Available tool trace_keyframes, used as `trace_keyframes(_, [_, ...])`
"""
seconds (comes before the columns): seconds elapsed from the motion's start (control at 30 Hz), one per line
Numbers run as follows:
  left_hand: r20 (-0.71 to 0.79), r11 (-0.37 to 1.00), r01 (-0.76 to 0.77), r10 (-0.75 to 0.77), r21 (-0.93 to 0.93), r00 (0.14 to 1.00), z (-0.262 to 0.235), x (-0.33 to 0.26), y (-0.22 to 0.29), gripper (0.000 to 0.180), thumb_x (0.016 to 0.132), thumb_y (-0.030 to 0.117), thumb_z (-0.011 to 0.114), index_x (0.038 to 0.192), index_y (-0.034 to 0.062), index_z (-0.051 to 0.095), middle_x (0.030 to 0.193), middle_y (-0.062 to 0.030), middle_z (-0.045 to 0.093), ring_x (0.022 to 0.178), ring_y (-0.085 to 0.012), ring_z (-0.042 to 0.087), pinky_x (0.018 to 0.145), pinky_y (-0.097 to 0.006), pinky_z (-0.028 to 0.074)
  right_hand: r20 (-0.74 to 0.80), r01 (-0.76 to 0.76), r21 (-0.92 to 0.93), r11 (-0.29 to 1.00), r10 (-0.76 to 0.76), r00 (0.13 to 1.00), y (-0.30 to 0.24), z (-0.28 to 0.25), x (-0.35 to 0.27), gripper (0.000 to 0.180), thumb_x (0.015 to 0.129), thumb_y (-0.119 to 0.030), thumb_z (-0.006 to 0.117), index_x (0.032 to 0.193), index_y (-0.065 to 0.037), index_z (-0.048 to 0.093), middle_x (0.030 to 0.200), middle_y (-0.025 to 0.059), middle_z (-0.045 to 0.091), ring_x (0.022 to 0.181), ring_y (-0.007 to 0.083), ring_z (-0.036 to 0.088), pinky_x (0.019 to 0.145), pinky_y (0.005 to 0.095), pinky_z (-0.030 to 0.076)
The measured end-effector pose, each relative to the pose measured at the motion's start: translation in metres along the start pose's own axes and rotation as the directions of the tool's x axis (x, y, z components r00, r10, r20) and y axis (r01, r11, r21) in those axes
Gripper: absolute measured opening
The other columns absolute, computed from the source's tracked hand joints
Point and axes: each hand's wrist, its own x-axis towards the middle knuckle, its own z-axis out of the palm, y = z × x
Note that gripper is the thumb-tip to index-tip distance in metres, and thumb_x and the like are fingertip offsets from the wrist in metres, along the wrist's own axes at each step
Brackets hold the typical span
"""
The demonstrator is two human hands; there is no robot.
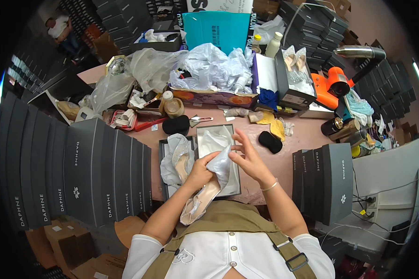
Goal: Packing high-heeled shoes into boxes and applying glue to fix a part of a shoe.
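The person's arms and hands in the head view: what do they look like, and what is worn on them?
Both forearms are bare. Short white sleeves end above the elbows, under olive-brown apron straps with a dark buckle. The left hand has no glove, ring or watch that shows. The right hand is bare too; a thin pale bracelet circles its wrist.
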Motion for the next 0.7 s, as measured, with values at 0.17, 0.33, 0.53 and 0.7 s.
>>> trace_keyframes(0.17, [0.061, 0.954, 0.177, -0.167, -0.243, 0.984, 0.007, -0.006, -0.023, 0.048, 0.079, -0.007, 0.052, 0.127, -0.0035, 0.049, 0.113, -0.0085, 0.060, 0.100, -0.0139, 0.060, 0.088, -0.027, 0.047, 0.181, -0.338, 0.304, 0.891, 0.294, 0.938, 0.050, -0.011, -0.006, 0.056, 0.090, -0.020, 0.060, 0.137, -0.004, 0.034, 0.127, 0.0146, 0.048, 0.112, 0.0159, 0.048, 0.087, 0.0271, 0.045])
trace_keyframes(0.33, [-0.323, 0.941, -0.031, -0.084, -0.336, 0.943, 0.033, 0.049, -0.024, 0.048, 0.084, 0.002, 0.056, 0.129, -0.0040, 0.041, 0.121, -0.0140, 0.055, 0.109, -0.0186, 0.056, 0.092, -0.029, 0.046, 0.070, -0.293, 0.241, 0.925, 0.285, 0.956, 0.033, 0.017, -0.050, 0.091, 0.083, -0.013, 0.066, 0.148, -0.005, 0.002, 0.146, 0.0159, 0.024, 0.128, 0.0202, 0.036, 0.101, 0.0327, 0.037])
trace_keyframes(0.53, [0.061, 0.795, -0.307, 0.325, 0.523, 0.944, 0.027, 0.087, 0.014, 0.059, 0.082, 0.012, 0.066, 0.135, 0.0023, 0.041, 0.133, -0.0170, 0.046, 0.128, -0.0271, 0.041, 0.105, -0.035, 0.032, -0.221, -0.340, -0.017, 0.940, 0.328, 0.918, 0.088, -0.114, -0.065, 0.083, 0.083, -0.007, 0.062, 0.147, -0.006, 0.010, 0.132, 0.0185, 0.044, 0.118, 0.0235, 0.048, 0.096, 0.0326, 0.041])
trace_keyframes(0.7, [-0.137, 0.591, -0.414, 0.670, 0.692, 0.729, -0.052, 0.216, 0.082, 0.039, 0.090, 0.014, 0.054, 0.125, -0.0005, 0.050, 0.127, -0.0208, 0.051, 0.122, -0.0326, 0.046, 0.103, -0.037, 0.034, -0.187, -0.410, -0.853, 0.322, 0.546, 0.817, 0.132, -0.148, -0.046, 0.057, 0.080, -0.018, 0.066, 0.129, 0.000, 0.045, 0.120, 0.0268, 0.050, 0.108, 0.0379, 0.054, 0.093, 0.0402, 0.045])
